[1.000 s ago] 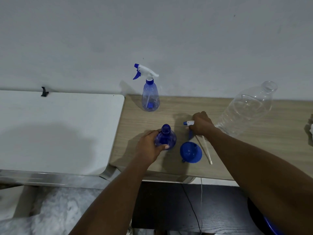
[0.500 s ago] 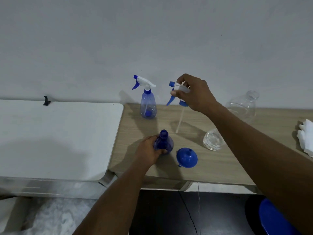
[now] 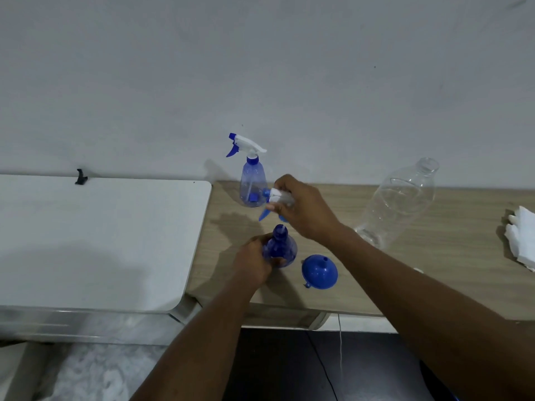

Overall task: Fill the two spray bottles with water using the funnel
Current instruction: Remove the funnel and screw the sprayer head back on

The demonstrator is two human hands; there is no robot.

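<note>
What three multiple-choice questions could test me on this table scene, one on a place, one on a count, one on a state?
1. Where is the blue funnel?
A. In a bottle neck
B. On the wooden table, beside the near spray bottle
C. On the floor

2. How many spray bottles carry a mounted trigger head?
A. None
B. One
C. Two

3. The large clear bottle is:
A. Capped
B. Uncapped
C. Plugged by the funnel

Answers:
1 B, it rests on the wood to the right of that bottle.
2 B, only the far spray bottle has one. The right hand holds the other trigger head above the near bottle, which the left hand grips.
3 B, its mouth shows open.
</note>
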